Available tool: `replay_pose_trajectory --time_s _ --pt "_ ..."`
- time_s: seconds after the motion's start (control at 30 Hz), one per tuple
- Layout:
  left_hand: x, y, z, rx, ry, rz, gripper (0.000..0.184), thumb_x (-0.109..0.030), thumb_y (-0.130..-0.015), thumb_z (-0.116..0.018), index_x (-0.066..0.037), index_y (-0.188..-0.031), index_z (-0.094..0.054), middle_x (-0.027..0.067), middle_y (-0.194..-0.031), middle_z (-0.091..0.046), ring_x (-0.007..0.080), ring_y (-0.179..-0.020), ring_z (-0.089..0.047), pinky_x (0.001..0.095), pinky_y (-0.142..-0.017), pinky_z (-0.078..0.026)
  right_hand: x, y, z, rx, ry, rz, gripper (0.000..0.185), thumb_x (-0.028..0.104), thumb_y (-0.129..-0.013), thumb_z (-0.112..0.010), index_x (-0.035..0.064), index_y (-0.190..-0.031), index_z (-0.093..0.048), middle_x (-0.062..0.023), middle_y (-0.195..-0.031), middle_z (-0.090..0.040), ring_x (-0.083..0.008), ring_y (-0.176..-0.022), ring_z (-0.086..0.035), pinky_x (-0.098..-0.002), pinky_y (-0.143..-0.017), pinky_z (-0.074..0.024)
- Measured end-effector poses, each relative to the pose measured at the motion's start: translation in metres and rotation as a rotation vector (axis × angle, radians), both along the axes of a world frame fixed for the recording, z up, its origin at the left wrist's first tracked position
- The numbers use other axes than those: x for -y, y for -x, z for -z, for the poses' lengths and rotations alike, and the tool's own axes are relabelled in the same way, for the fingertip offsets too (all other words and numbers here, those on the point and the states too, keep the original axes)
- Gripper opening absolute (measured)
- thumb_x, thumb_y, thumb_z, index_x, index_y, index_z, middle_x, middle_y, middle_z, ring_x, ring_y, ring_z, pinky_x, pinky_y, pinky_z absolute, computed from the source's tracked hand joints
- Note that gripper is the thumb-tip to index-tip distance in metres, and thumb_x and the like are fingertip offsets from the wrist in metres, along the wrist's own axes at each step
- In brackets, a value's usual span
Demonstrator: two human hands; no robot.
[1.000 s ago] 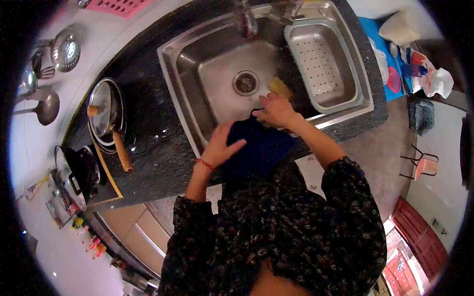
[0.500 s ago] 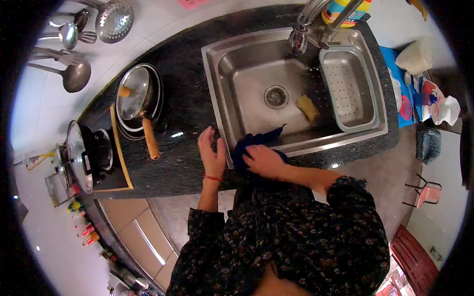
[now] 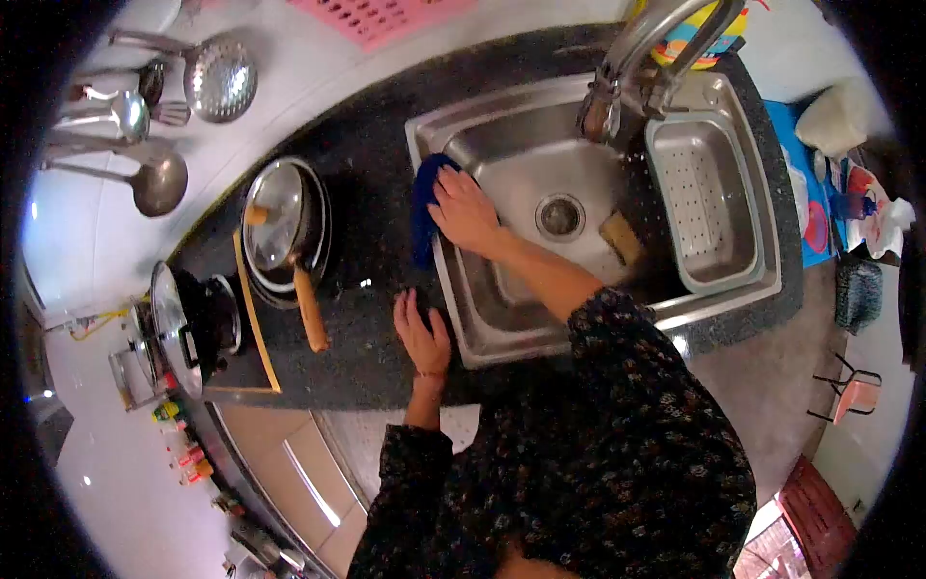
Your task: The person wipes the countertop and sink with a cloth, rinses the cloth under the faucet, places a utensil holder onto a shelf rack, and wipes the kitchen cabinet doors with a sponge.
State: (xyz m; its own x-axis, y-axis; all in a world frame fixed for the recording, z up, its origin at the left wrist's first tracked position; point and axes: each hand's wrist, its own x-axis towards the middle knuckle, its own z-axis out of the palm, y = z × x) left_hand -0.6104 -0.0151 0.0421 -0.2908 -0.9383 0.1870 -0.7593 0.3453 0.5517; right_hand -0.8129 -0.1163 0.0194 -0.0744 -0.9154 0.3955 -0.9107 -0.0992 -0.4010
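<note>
The dark blue cloth (image 3: pixel 422 224) lies bunched over the left rim of the stainless-steel sink (image 3: pixel 526 169), partly on the black speckled countertop (image 3: pixel 374 241) and directly beneath the right hand (image 3: pixel 465 209). That hand is laid over it palm down, its fingers close together and reaching toward the cloth's far end, so that blue shows beyond the fingertips and along the left side of the hand; whether the fingers pinch a fold or only press on it cannot be told. The right forearm crosses above the basin from the patterned sleeve.

The left hand (image 3: pixel 422 340) holds nothing. It rests on the countertop just beside the sink's near left corner, fingers slightly spread and pointing away from the body. The cloth lies ahead of this hand, near its fingertips but apart from them.

Inside the basin, to the right of the right hand, are the round drain strainer (image 3: pixel 559 218) and a yellowish-brown sponge (image 3: pixel 622 241). A perforated colander tray (image 3: pixel 709 183) sits along the sink's right side, near the metal faucet (image 3: pixel 600 111). Left of the cloth, well apart from both hands, stands a glass-lidded pan with a wooden handle (image 3: pixel 309 309)
</note>
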Motion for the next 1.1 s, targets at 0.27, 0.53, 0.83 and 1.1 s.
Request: replay_pose_trajectory --time_s 0.27,0.53,0.83,1.1 --pt "-0.002 0.007 -0.004 0.073 -0.018 0.004 0.042 -0.016 -0.086 -0.049 0.002 -0.124 -0.045 0.0222 -0.13 -0.037 0.0384 -0.12 -0.035 0.0467 -0.099 -0.029 0.05 0.093 0.033 -0.287 0.074 -0.044 0.028 0.019 -0.086 -0.047 0.0051 -0.106 -0.06 -0.0069 -0.129 -0.046 -0.0198 -0.122 -0.039 -0.0414 -0.106 -0.0241" --pt "-0.002 0.003 -0.004 0.091 -0.001 0.039 0.043 -0.018 -0.086 -0.048 0.005 -0.123 -0.045 0.0234 -0.13 -0.036 0.0395 -0.119 -0.035 0.0471 -0.098 -0.03 0.0 0.195 0.072 0.787 0.319 0.529 0.045 0.014 -0.077 -0.062 0.0024 -0.118 -0.046 -0.0169 -0.115 -0.052 -0.0334 -0.103 -0.052 -0.0448 -0.088 -0.0412" --pt "-0.003 0.004 -0.007 0.055 -0.003 0.041 0.043 -0.02 -0.087 -0.048 0.005 -0.122 -0.045 0.0235 -0.129 -0.037 0.0393 -0.118 -0.036 0.0468 -0.098 -0.03 -0.021 0.242 -0.035 0.5 0.297 0.865 0.021 0.012 -0.082 -0.05 -0.002 -0.097 -0.056 -0.0203 -0.105 -0.052 -0.0361 -0.097 -0.049 -0.0418 -0.083 -0.0406" --pt "-0.002 0.003 -0.002 0.074 0.017 0.046 0.042 -0.018 -0.086 -0.049 0.005 -0.121 -0.046 0.0231 -0.127 -0.039 0.0387 -0.116 -0.037 0.0463 -0.097 -0.031 -0.083 0.276 -0.051 -0.346 0.082 0.799 0.024 0.01 -0.079 -0.049 0.0055 -0.102 -0.056 -0.012 -0.104 -0.058 -0.0299 -0.094 -0.054 -0.0406 -0.079 -0.046"
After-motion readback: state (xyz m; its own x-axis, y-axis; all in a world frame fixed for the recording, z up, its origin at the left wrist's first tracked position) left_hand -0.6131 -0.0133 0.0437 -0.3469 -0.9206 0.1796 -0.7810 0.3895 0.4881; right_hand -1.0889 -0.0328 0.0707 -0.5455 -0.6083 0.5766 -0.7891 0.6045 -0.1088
